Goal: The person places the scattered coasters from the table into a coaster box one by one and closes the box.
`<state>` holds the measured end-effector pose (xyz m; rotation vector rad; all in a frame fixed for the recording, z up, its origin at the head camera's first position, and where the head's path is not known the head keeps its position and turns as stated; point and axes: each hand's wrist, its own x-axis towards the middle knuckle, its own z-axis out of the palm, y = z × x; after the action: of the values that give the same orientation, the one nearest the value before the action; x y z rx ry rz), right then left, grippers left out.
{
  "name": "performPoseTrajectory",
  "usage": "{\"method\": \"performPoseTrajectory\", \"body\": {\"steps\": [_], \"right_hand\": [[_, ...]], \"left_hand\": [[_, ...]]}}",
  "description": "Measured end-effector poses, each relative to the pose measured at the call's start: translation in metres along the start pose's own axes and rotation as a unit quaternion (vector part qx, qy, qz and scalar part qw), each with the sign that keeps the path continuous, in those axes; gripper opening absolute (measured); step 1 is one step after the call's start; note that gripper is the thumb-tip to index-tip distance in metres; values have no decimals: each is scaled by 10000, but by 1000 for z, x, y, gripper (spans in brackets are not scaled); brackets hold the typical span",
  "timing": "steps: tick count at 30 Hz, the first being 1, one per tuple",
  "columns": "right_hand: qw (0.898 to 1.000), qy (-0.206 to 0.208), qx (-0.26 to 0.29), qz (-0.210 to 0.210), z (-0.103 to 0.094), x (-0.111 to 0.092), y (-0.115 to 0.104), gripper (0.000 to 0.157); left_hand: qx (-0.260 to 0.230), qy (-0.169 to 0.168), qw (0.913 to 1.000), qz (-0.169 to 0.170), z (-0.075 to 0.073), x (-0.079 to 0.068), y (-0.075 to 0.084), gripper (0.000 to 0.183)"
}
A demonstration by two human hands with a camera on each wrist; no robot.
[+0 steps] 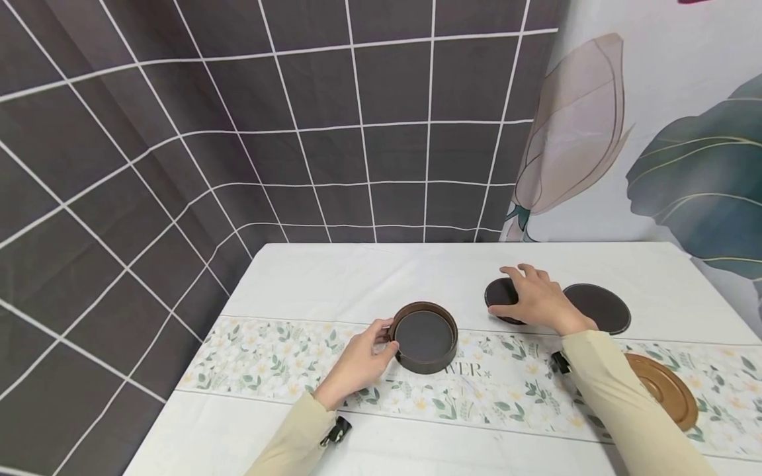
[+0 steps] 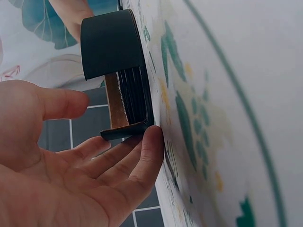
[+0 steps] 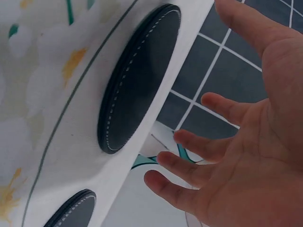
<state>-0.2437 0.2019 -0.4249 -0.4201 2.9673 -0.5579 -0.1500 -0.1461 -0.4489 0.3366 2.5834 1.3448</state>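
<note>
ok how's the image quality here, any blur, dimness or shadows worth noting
Head view: bright and mostly crisp, the white tabletop looking pale, with a soft shadow beside the right sleeve; left wrist view: dimmer, the leaf print soft, the round holder sharper; right wrist view: also dim, the yellow print blurred, yet stitching shows on the larger dark disc.

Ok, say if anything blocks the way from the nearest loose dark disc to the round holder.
Nothing visible stands on the tablecloth between that disc and the round holder; in the head view, the right hand partly overlaps the disc.
</note>
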Motion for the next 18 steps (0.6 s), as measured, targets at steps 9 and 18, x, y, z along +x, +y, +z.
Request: {"method": "performPoseTrajectory", "body": {"steps": [9, 18], "right_hand": [[9996, -251, 66, 150, 6, 3, 4, 99], [9985, -529, 40, 156, 8, 4, 9, 94]], "left_hand": [[38, 44, 10000, -4, 2, 0, -1, 49], [2, 19, 10000, 69, 1, -2, 1, 50]]}}
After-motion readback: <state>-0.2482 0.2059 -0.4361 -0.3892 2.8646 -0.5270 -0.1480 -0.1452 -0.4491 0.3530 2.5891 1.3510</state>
